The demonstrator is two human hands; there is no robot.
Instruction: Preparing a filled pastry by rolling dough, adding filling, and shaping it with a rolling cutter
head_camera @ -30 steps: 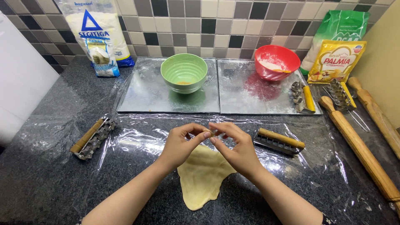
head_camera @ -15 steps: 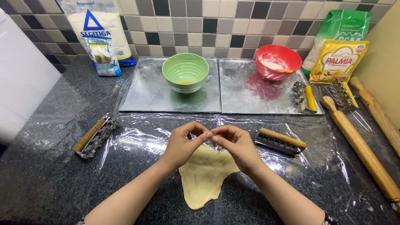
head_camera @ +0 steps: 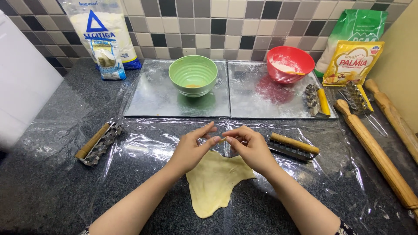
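A thin, irregular sheet of pale yellow dough [head_camera: 215, 180] lies on clear plastic film [head_camera: 143, 146] over the dark counter. My left hand [head_camera: 191, 148] and my right hand [head_camera: 248, 146] meet above its far edge, fingertips pinched together on a small bit of dough [head_camera: 222, 140]. Both hands hover just over the sheet's top edge, which they partly hide.
Two metal trays [head_camera: 174, 102] at the back carry a green bowl [head_camera: 193, 75] and a red bowl [head_camera: 289, 64]. Wooden-handled metal cutters lie at left [head_camera: 96, 143] and right [head_camera: 292, 146]. Rolling pins [head_camera: 376, 154] rest at far right; flour bags [head_camera: 104, 35] and a yellow packet [head_camera: 352, 63] line the tiled wall.
My hands stay over the dough's far edge; the fingers have shifted slightly while working the small bit of dough. Nothing else has moved.
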